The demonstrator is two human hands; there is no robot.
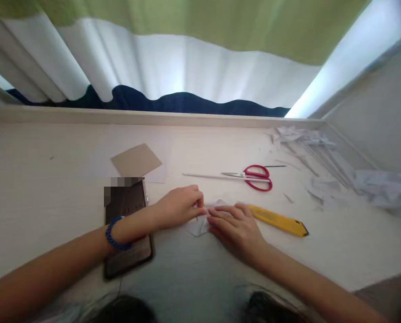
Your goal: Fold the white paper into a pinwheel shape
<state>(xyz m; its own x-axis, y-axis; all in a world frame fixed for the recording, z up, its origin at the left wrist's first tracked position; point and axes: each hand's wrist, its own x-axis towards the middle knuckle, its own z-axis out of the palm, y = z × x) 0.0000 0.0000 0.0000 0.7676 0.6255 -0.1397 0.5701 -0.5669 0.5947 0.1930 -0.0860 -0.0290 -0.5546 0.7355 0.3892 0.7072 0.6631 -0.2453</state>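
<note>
Pale wood-grain desk (52, 197): left hand (178, 206) pinches folded white paper (200, 224), right hand (235, 226) flat atop.

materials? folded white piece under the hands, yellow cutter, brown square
Folded piece: thin white paper, matte, sharply creased. Yellow cutter: likely plastic casing, smooth with slight sheen, dark tip. Brown square: looks like cardboard, flat, dull kraft-brown.

left arm: enters from 8 o'clock, forearm bare, blue band at the wrist | left hand (180, 206): knuckles up, fingers curled, tips pinched toward 3 o'clock | right arm: enters from 4 o'clock | right hand (235, 226): palm down, fingers flat, pointing to 10 o'clock, tips meeting the left's
</note>
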